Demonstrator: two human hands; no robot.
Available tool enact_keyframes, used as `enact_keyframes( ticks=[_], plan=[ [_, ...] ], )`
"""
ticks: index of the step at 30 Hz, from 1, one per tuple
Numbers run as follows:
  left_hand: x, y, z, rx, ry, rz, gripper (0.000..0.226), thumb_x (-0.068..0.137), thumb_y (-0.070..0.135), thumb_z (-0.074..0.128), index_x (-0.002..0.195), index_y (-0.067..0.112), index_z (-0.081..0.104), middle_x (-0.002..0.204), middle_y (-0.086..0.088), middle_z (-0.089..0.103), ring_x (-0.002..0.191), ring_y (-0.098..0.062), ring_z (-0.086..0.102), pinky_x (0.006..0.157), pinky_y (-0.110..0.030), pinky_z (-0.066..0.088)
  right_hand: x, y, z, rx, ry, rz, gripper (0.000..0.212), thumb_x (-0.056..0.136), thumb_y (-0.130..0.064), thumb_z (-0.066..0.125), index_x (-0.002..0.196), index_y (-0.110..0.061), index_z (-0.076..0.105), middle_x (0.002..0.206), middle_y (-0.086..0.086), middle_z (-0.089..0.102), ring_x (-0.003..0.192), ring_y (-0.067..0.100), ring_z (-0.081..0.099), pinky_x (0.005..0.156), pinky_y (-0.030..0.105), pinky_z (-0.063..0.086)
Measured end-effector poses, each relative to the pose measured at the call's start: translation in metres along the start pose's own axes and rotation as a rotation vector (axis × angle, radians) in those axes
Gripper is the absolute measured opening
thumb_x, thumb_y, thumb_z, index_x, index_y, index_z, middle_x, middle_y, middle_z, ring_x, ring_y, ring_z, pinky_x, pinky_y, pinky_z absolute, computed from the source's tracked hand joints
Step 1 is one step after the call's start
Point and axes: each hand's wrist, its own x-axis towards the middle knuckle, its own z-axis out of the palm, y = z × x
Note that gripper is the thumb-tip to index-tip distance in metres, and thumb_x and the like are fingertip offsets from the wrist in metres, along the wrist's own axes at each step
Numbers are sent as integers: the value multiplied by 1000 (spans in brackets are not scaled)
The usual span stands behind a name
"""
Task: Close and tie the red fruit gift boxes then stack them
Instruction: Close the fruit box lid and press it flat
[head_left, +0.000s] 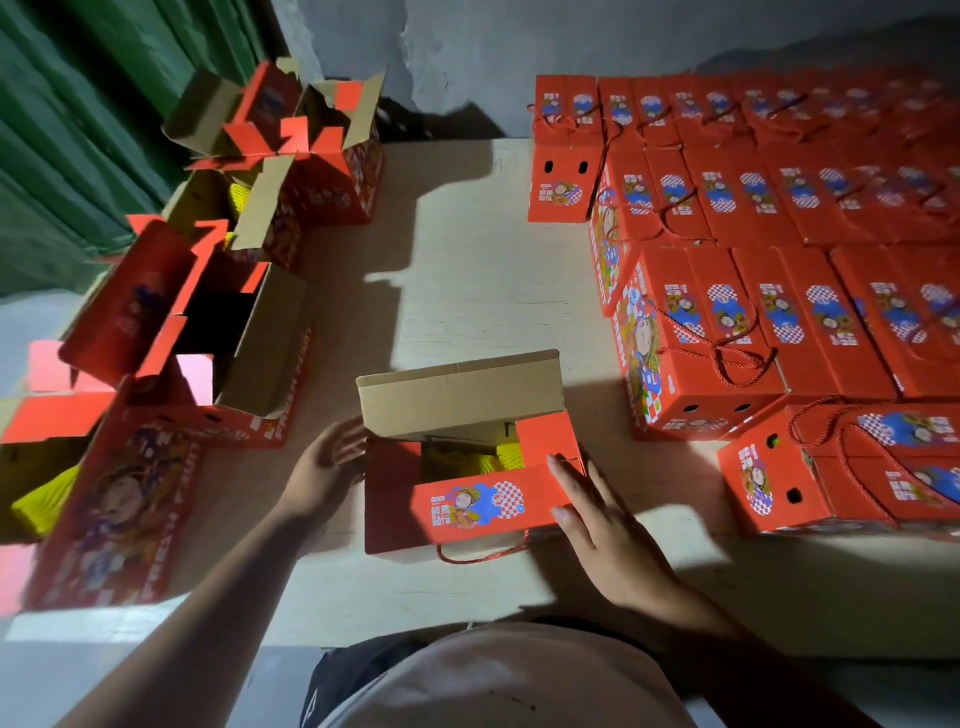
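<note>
both hands flat and open, holding nothing: left hand (324, 467) against the half-open red cardboard gift box (467, 504), right hand (602, 525) on its near-right flap

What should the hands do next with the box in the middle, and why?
Probably fold the tall brown flap down. The middle box is still open, with yellow fruit netting showing inside. The left hand and right hand already rest at its two sides, and the near flap looks folded over.
</note>
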Motion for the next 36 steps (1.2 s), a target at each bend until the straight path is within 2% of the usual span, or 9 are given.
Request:
enact_keyframes(
  ticks=[7, 11, 16, 20, 24, 27, 30, 33, 36],
  plan=[
    [5, 14, 3, -82, 3, 31, 50, 89, -25, 55, 122, 11, 65, 120, 0, 75, 124, -21, 66, 83, -23, 58, -1, -1, 0, 9, -6, 19, 58, 107, -53, 36, 158, -60, 10, 173, -11, 8, 157, 14, 26, 114, 43, 45],
    [-4, 22, 3, -37, 22, 118, 34, 91, -5, 73, 110, 24, 69, 111, 17, 77, 115, -1, 68, 95, -25, 53, -1, -2, 1, 19, -2, 21, 59, 108, -50, 38, 158, -60, 11, 173, -12, 8, 156, 14, 26, 115, 42, 44],
    [-27, 23, 2, 123, 0, 237, 35, 86, 26, 86, 108, 49, 73, 111, 27, 74, 111, 11, 65, 89, -8, 48, -2, -1, 0, 37, -1, 20, 57, 107, -54, 36, 158, -61, 12, 172, -20, 5, 157, 8, 22, 113, 36, 45],
    [-42, 12, 3, 150, -22, 212, 55, 82, 54, 81, 128, 27, 71, 131, 16, 70, 125, -4, 63, 101, -23, 51, -2, 1, 3, 61, -9, 33, 58, 105, -57, 34, 160, -57, 16, 173, -18, 4, 158, 4, 15, 118, 28, 34],
    [-53, 1, 11, 188, -32, 201, 65, 89, 38, 83, 147, 30, 56, 144, 14, 62, 129, -13, 63, 103, -40, 56, -3, 2, 7, 131, 47, 25, 57, 103, -56, 40, 158, -48, 30, 168, -29, 13, 154, -4, 19, 119, 20, 29],
    [-51, -5, 15, 411, 18, 346, 53, 90, 33, 82, 139, 27, 62, 151, 8, 54, 137, -13, 55, 109, -45, 51, -5, 3, 12, 286, 161, 20, 52, 99, -44, 57, 150, -36, 53, 162, -25, 33, 147, 1, 39, 110, 24, 46],
    [-47, -6, 15, 598, 39, 420, 47, 88, 34, 82, 131, 21, 67, 154, 1, 51, 143, -18, 48, 116, -31, 39, -4, 4, 15, 331, 328, 70, 36, 92, -34, 73, 127, -26, 72, 147, -12, 54, 135, 9, 56, 97, 39, 58],
    [-39, -3, 13, 752, -31, 456, 55, 90, 43, 78, 137, 19, 60, 159, -6, 43, 152, -22, 35, 120, -33, 34, 11, 4, 6, 237, 404, 83, 22, 86, -38, 80, 103, -31, 68, 139, -12, 58, 134, 9, 55, 108, 26, 45],
    [-27, 2, 16, 923, -68, 451, 62, 92, 52, 72, 140, 20, 48, 168, -1, 31, 158, -16, 21, 122, -45, 35, 39, 3, -10, 178, 344, 74, 42, 80, -37, 86, 112, -29, 60, 148, -10, 50, 139, 4, 46, 112, 16, 33]
  ],
)
